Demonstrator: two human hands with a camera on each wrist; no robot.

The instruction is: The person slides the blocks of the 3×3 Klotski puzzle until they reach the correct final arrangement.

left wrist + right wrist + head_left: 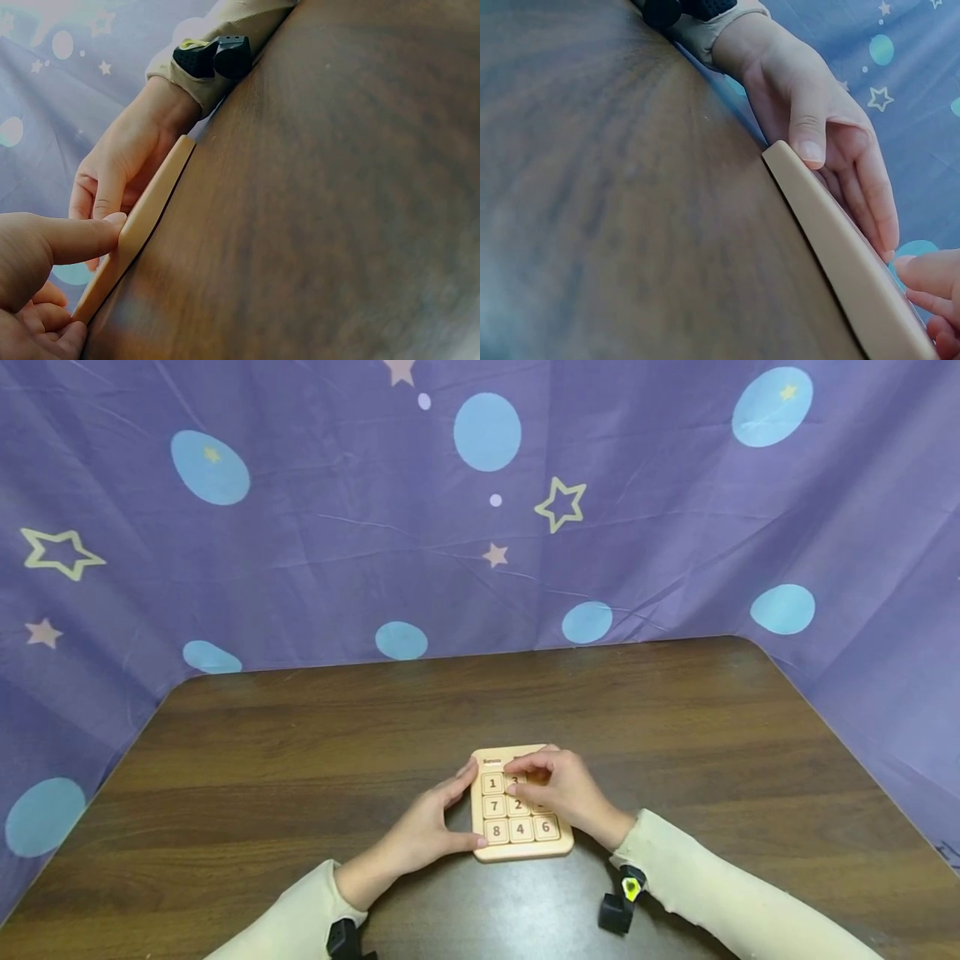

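Observation:
A wooden number slide puzzle [523, 854] lies on the table, its square tiles bearing printed digits. My left hand [422, 837] holds its left side, thumb at the lower left corner and fingers along the upper left edge. In the left wrist view the thumb [90, 238] lies against the puzzle's side. My right hand [566, 792] is over the upper right of the board, index finger and thumb on either side of the 3 tile [515, 780]. It covers some tiles on the right. Tiles 1, 7, 2, 8, 4 and 6 show.
The brown wood-grain table [300, 735] surrounds the puzzle. Behind it and at both sides hangs a purple cloth [337, 568] with stars and blue dots. A black wrist camera [617, 912] hangs by the right sleeve, and another camera [345, 939] sits on the left one.

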